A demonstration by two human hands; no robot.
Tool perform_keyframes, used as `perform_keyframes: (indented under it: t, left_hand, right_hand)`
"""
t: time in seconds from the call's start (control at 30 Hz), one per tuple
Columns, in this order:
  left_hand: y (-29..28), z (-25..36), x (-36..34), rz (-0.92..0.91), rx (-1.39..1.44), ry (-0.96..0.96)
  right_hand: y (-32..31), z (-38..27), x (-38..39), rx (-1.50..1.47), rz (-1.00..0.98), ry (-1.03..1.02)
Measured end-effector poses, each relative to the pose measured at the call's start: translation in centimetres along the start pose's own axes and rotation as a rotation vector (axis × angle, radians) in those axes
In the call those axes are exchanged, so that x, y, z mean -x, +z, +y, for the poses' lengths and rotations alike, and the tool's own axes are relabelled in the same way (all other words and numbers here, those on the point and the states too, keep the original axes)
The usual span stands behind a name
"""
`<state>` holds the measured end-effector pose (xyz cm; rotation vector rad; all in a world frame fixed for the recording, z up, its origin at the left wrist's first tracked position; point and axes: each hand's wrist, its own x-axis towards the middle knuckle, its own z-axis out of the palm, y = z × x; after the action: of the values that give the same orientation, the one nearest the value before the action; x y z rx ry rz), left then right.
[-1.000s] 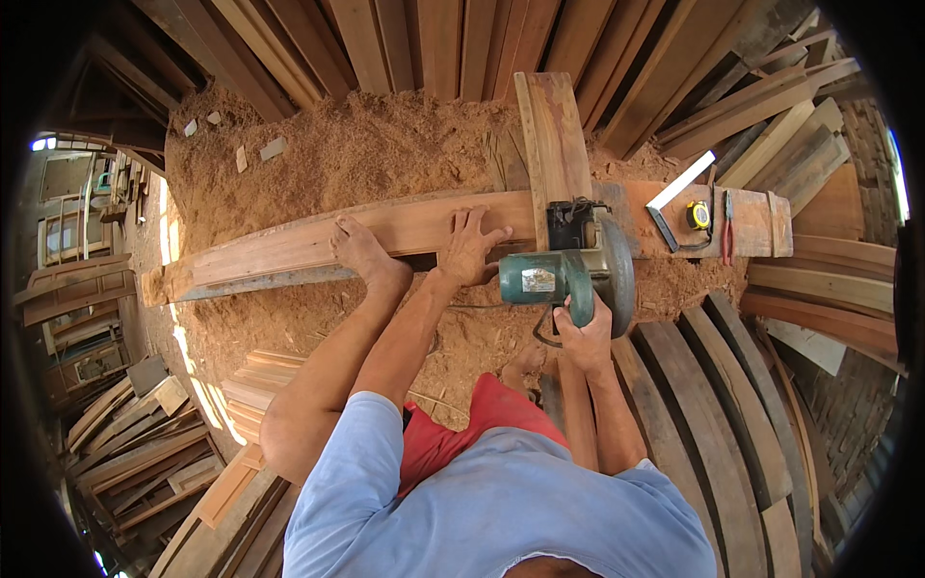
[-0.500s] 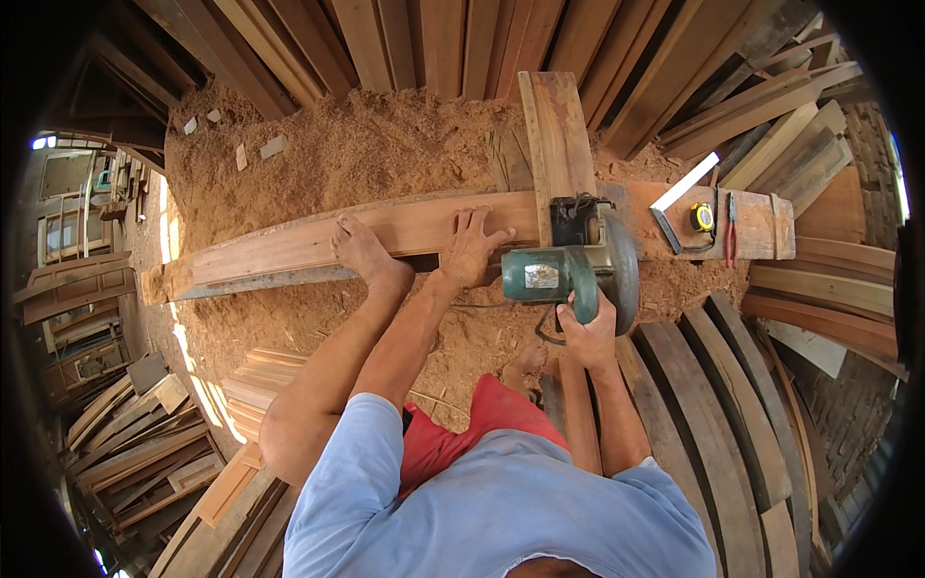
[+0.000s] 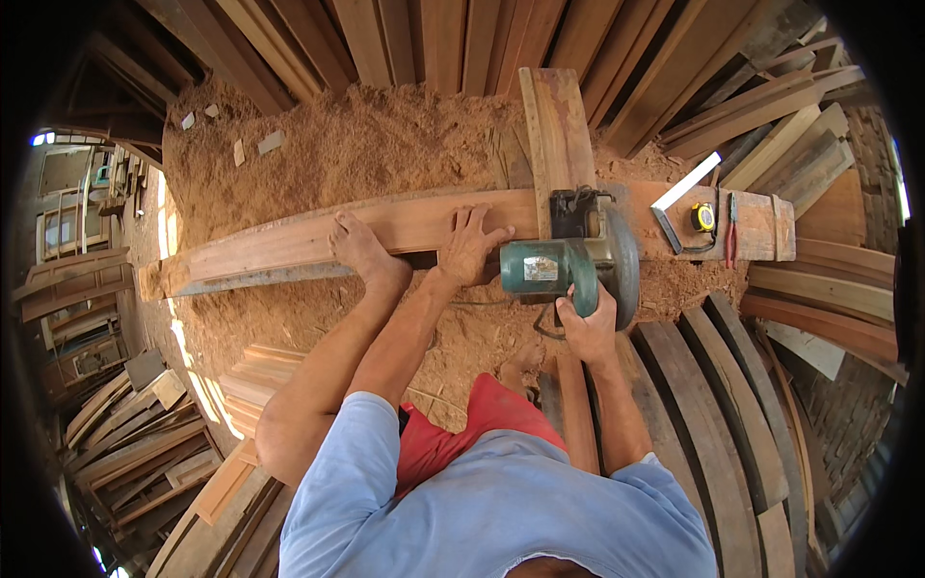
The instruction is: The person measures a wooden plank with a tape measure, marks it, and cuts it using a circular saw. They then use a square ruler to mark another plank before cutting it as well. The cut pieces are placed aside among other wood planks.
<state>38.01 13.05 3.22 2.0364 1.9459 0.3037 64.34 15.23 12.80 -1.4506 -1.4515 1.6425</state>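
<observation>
My left hand (image 3: 466, 247) lies on a reddish-brown plank (image 3: 279, 252), its fingers spread and the thumb pointing right toward the saw. My right hand (image 3: 590, 323) is wrapped around the rear handle of a green circular saw (image 3: 533, 271). The saw sits across the plank's right part, against a short upright board (image 3: 557, 125) laid crosswise. Its round grey guard hides the blade. My bare left foot (image 3: 364, 252) presses on the plank, left of my left hand.
On a thick board to the right lie a metal square (image 3: 686, 188), a yellow-black tape measure (image 3: 702, 217) and red-handled pliers (image 3: 731, 231). Sawdust (image 3: 289, 164) covers the ground. Stacked timber (image 3: 441, 48) stands beyond, and curved planks (image 3: 679, 414) lie at near right.
The saw and my right hand have shifted slightly away from me. My left hand and foot stay on the plank.
</observation>
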Motion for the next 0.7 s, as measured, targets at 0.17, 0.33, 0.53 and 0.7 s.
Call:
perform_keyframes:
  t: [0.17,0.33,0.53,0.7]
  left_hand:
    - [-0.3,-0.1,-0.1,-0.029,0.021,0.001]
    - [0.0,-0.3,0.0,0.015,0.062,0.016]
    - [-0.2,-0.3,0.0,0.055,0.088,0.031]
    - [-0.4,-0.2,0.0,0.036,0.090,0.025]
  right_hand:
    - [0.2,0.6,-0.5,-0.005,0.014,-0.043]
    - [0.3,0.5,-1.2,-0.016,0.017,-0.048]
    - [0.4,-0.4,-1.6,0.015,0.009,-0.064]
    - [0.3,0.0,-1.9,0.007,0.007,-0.050]
